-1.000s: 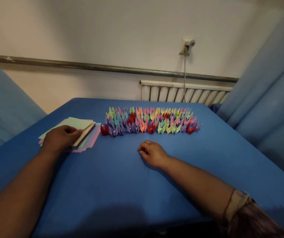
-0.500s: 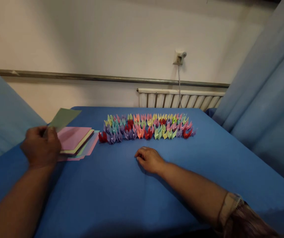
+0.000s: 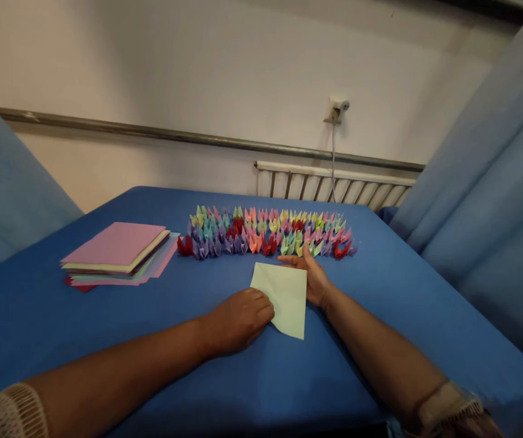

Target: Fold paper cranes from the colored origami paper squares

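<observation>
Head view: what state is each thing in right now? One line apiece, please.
Left hand: fingers curled, gripping the sheet's left side
Right hand: open, thumb raised, at the sheet's right edge
Pale green sheet: not folded into a crane, lower edge curved
Paper stack: uneven edges, pink on top
Paper cranes: folded, standing in rows
Cord: appears plugged into the wall outlet
Right curtain: hanging in folds

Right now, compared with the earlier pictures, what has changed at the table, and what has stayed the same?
The left hand lifted the pale green sheet off the paper stack and brought it rightward, leaving a pink sheet on top. The right hand opened and shifted slightly right, to the sheet's right edge. The folded paper figures stayed in their rows.
</observation>
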Demonstrator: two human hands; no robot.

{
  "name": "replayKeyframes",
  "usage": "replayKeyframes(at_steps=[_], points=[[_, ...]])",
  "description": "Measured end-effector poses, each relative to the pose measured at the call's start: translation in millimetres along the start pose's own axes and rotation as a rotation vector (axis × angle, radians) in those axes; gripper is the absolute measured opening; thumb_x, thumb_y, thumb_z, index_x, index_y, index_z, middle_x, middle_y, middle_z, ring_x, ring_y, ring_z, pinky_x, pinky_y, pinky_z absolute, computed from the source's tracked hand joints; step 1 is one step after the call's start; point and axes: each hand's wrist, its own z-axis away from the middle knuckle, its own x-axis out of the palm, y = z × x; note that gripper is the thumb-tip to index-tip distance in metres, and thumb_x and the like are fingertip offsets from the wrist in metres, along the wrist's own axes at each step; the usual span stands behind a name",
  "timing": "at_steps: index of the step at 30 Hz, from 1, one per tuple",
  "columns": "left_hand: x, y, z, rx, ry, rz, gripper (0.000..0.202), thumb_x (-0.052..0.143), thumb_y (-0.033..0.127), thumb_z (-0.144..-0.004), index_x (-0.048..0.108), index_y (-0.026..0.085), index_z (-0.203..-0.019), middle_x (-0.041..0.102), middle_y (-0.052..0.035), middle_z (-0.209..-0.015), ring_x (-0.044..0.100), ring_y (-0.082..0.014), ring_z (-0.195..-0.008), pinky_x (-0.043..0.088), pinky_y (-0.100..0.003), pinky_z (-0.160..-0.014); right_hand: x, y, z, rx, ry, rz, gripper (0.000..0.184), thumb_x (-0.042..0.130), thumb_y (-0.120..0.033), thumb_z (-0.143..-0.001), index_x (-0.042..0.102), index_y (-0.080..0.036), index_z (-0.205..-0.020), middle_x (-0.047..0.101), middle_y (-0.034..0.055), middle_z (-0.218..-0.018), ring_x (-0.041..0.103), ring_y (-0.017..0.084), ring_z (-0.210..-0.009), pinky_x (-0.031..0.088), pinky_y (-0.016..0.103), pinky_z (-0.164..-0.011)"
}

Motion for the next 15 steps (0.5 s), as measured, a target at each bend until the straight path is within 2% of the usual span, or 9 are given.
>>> replayKeyframes(at_steps=[2,4,7,10,12,15], points=[[1.7,-4,-5,0.064,-0.064,-0.039,0.013,0.048,0.017,-0.086,0.057,0.025,-0.081,0.064,-0.0052,-0.078,0.060,-0.0229,-0.074,0.048,-0.036,-0.071,-8,3,-5,-0.085,0.009,0.112,0.051,0.064,-0.060,-0.076,0.061,-0.019,-0.107,0.071,0.0077,-0.097,0.068,0.022,-0.085,0.053,0.037,-0.080],[2.5,-8,-8,0.067,-0.097,-0.048,0.012,0.047,0.017,-0.088,0.056,0.023,-0.082,0.063,-0.0053,-0.079,0.058,-0.0220,-0.074,0.047,-0.035,-0.069,-13,10,-13,-0.142,0.011,0.261,0.047,0.075,-0.045,-0.069,0.060,-0.020,-0.106,0.070,0.0054,-0.095,0.067,0.020,-0.081,0.052,0.034,-0.076],[0.7,-13,-7,0.005,-0.117,0.035,0.009,0.049,0.025,-0.090,0.056,0.021,-0.085,0.063,-0.0038,-0.081,0.057,-0.0189,-0.074,0.046,-0.031,-0.068,-17,22,-21,-0.257,0.064,0.520,0.035,0.070,-0.033,-0.069,0.061,-0.020,-0.100,0.069,0.0034,-0.093,0.065,0.019,-0.083,0.051,0.035,-0.078],[-4.7,-17,-1,-0.082,-0.110,0.119,0.016,0.054,0.036,-0.090,0.059,0.021,-0.088,0.064,-0.0032,-0.081,0.058,-0.0178,-0.075,0.045,-0.028,-0.068,-19,31,-23,-0.337,0.135,0.734,0.027,0.061,-0.027,-0.074,0.063,-0.020,-0.101,0.069,0.0028,-0.093,0.064,0.019,-0.085,0.050,0.036,-0.081],[-8.1,-22,2,-0.164,-0.071,0.137,0.021,0.054,0.040,-0.090,0.061,0.021,-0.092,0.065,-0.0040,-0.083,0.059,-0.0182,-0.075,0.045,-0.029,-0.068,-18,33,-22,-0.351,0.162,0.800,0.027,0.059,-0.026,-0.076,0.065,-0.021,-0.102,0.069,0.0027,-0.094,0.064,0.019,-0.085,0.051,0.036,-0.081],[-11.5,-36,4,-0.304,0.045,0.100,0.022,0.047,0.036,-0.093,0.063,0.021,-0.098,0.068,-0.0056,-0.090,0.062,-0.0197,-0.083,0.047,-0.031,-0.075,-16,32,-17,-0.360,0.164,0.856,0.025,0.059,-0.027,-0.078,0.065,-0.020,-0.102,0.070,0.0030,-0.095,0.065,0.020,-0.086,0.051,0.036,-0.081]])
